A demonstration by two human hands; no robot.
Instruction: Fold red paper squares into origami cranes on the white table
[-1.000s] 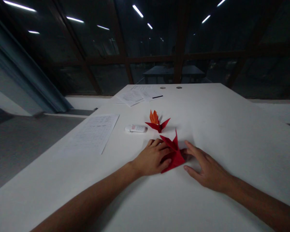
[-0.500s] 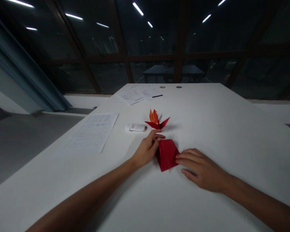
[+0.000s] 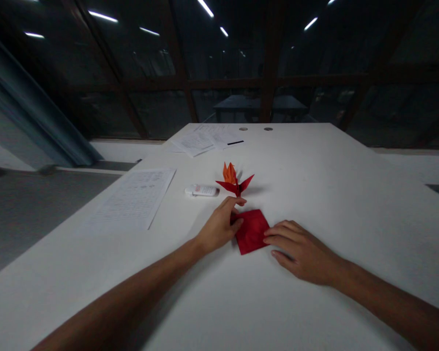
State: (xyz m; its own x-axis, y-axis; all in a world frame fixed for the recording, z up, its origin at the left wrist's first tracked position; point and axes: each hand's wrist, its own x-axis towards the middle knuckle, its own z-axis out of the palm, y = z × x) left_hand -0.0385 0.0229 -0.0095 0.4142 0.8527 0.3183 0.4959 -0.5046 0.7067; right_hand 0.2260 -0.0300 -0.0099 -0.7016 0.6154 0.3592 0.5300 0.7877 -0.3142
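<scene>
A folded square of red origami paper (image 3: pixel 251 232) lies nearly flat on the white table, one corner pointing down toward me. My left hand (image 3: pixel 220 223) is closed at its left edge, thumb over the paper and index finger reaching past its top corner. Flat fingers of my right hand (image 3: pixel 296 248) rest on the right corner, with the thumb apart on the table side. Just beyond my left fingertips stands a finished red paper crane (image 3: pixel 237 186) with spread wings. Behind it is an orange paper crane (image 3: pixel 229 172).
Left of the cranes lies a white glue-like bottle (image 3: pixel 202 190) with printed text. A written sheet (image 3: pixel 135 200) lies on the left side of the table (image 3: pixel 336 195). More papers (image 3: pixel 197 141) and a black strip (image 3: pixel 235 142) are farther back.
The raised left flap of the red paper has come down flat, so the piece now looks like a plain square. My left thumb has moved onto it. The view has shifted slightly.
</scene>
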